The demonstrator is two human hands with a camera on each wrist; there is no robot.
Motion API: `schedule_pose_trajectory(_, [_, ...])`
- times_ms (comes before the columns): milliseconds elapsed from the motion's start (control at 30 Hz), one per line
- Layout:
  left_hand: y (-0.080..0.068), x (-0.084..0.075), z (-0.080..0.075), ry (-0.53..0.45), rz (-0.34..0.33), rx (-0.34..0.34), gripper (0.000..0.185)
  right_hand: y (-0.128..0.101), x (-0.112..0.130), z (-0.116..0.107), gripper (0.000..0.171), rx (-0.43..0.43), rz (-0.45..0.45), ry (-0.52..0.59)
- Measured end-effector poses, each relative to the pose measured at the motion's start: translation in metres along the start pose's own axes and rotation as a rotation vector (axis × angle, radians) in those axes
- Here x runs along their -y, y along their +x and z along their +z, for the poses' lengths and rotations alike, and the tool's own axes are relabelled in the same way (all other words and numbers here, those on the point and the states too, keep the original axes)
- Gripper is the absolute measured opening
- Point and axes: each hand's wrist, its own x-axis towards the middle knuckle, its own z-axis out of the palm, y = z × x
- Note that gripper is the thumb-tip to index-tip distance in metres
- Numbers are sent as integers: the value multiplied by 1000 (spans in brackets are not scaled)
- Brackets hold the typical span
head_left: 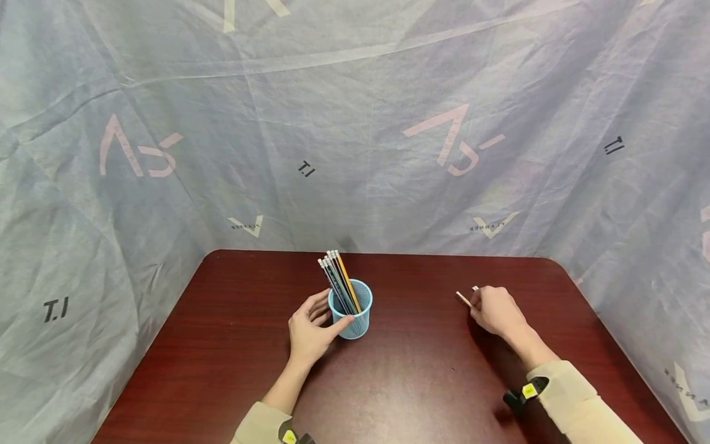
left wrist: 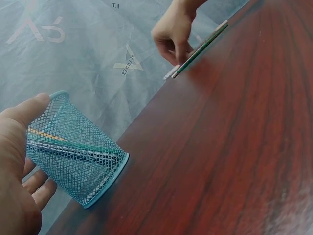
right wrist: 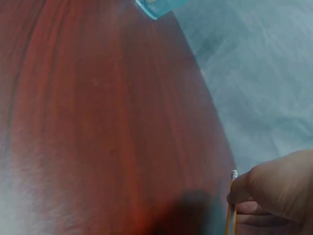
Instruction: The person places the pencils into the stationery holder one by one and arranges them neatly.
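Left hand: the left hand (head_left: 308,330) curls around the near-left side of the light blue wire-mesh pencil cup (head_left: 351,308), thumb against its right wall and fingers on its left wall, so it holds the cup.
Cup: the light blue wire-mesh pencil cup stands upright on the dark red wooden bench (head_left: 410,382), towards the far edge and a little left of the middle; in the left wrist view the thumb (left wrist: 27,111) lies at the rim of the cup (left wrist: 78,152).
Cup contents: a bundle of pencils (head_left: 337,280) with pale eraser ends leans to the left out of the cup, among them a yellow one and several dark green or black ones; through the mesh the left wrist view shows an orange and a green shaft.
Right hand: the right hand (head_left: 493,310) rests on the bench near the far right corner, fingers curled down over loose pencils (head_left: 465,299) that it pinches; it is well apart from the cup.
Loose pencils: in the left wrist view a green pencil and a pale one (left wrist: 198,51) lie side by side flat on the bench under the fingers; in the right wrist view an orange pencil with a white eraser end (right wrist: 231,205) shows beside the curled fingers (right wrist: 254,208).
Surroundings: a grey-blue printed fabric sheet (head_left: 355,123) hangs behind and beside the bench.
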Motion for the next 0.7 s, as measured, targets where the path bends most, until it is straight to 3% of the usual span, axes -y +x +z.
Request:
schedule_pose_trajectory(133, [0,0,0,-4,10,1,68,8,11,-15,3,-50,-37,29])
schedule_pose_trajectory(300, [0,1,1,-6,13,6,68,16,30,-39,5,-172,-114,80])
schedule_pose_trajectory(700, [0,3,0,14,30,10,66,27,92,-81,5,-411,-259,244])
